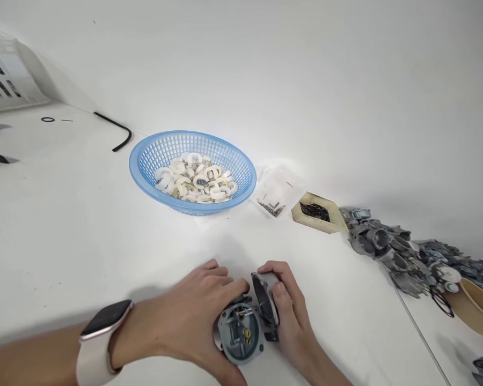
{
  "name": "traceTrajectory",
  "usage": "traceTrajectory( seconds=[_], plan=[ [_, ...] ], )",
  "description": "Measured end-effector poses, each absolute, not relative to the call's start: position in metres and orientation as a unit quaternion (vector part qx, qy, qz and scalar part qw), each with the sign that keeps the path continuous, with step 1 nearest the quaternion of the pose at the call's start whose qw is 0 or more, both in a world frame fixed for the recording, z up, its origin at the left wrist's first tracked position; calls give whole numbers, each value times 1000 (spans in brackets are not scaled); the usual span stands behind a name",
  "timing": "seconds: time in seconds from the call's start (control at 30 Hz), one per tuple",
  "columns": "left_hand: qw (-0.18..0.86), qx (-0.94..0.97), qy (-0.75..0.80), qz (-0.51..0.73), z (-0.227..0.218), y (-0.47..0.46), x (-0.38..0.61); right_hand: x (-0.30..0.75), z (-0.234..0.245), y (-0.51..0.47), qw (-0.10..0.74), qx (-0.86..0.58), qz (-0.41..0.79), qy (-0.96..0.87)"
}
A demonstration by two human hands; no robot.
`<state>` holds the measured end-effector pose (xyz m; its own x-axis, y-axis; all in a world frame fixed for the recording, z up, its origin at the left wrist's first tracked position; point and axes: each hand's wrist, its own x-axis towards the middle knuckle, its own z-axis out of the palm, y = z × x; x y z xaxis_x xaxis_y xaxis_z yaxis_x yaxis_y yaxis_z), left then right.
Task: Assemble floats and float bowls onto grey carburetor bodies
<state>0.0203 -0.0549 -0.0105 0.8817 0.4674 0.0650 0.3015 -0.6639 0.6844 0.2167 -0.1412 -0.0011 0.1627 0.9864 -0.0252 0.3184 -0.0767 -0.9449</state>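
My left hand (201, 311) is wrapped round a grey metal carburetor body (241, 333), its round open chamber facing up with brass jets inside. In my right hand (292, 316) is a carburetor float bowl (268, 300), tilted on edge with its hollow side turned toward the body. The bowl is right beside the body's rim; whether they touch I cannot tell. Beyond my hands stands a blue plastic basket (145, 185) holding many white ring-shaped floats (201, 179). My fingers hide parts of both metal pieces.
Right of the basket lie a clear tray (282, 185) with small pins and springs, and a cream dish (336, 217) of black rings. Carburetor bodies (382, 241) pile up at right near a tan bowl (473, 305). A bent black rod (118, 128) and white crate (14, 75) are at left.
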Motion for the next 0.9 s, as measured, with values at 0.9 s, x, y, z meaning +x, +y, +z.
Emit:
traceTrajectory(
  seconds=[0.9],
  plan=[
    [443,866,218,84,3,-56,17,253,25,-133,361,-574,591,-438]
  ],
)
